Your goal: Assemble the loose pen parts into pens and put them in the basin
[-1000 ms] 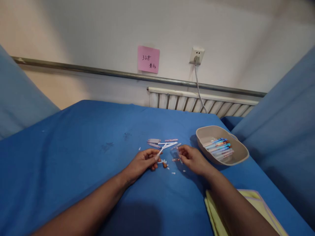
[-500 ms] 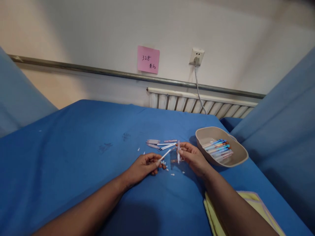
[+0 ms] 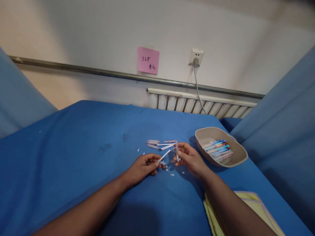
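Between thumb and fingers, my left hand pinches a thin white refill that slants up to the right. My right hand is closed on a clear pen barrel, held nearly upright just right of the refill's tip. Behind the hands lie several pale pen barrels, another barrel and white refills with dark tips. Small white cone-shaped tips are scattered around the left hand and below the barrel.
A beige basket with several blue, brown and clear pens stands on the right of the blue cloth. A folded yellow cloth lies under the right forearm. Behind are a radiator and a wall rail.
My right hand has shifted slightly left, and the clear barrel in it has tilted, its top now leaning left. My left hand and the refill have barely moved.
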Tool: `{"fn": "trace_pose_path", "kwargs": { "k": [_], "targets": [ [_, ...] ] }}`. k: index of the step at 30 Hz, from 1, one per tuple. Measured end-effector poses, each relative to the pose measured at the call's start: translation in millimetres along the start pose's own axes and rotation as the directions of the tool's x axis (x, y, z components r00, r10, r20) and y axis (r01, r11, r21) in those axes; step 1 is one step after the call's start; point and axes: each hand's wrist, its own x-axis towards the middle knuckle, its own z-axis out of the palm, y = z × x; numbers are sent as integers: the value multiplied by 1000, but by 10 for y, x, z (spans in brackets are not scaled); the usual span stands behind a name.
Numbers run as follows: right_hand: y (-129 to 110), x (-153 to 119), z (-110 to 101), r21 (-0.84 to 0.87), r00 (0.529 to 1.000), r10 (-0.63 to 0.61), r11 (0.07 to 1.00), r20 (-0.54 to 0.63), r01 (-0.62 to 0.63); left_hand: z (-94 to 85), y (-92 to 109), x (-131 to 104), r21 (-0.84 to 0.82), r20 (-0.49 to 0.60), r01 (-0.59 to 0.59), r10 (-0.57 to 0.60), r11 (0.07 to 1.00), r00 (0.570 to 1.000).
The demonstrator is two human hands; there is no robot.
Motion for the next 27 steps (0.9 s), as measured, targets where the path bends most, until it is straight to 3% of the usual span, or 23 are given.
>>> {"fn": "trace_pose_path", "kwargs": {
  "k": [6,13,22,27],
  "targets": [
    [67,33,-56,-56,993,-99,993,60,103,-4,53,-10,-11,-6,1,-2,1000,1000],
    [49,45,-72,-160,993,-94,981,75,105,-29,45,-16,-31,-42,3,-4,1000,999],
    [14,49,-112,-187,976,-167,972,-141,139,-48,68,-31,21,-11,-36,36,999,999],
    [24,51,-123,-158,979,-136,981,-151,112,-22,103,-54,93,34,-62,59,994,998]
  ]
}}
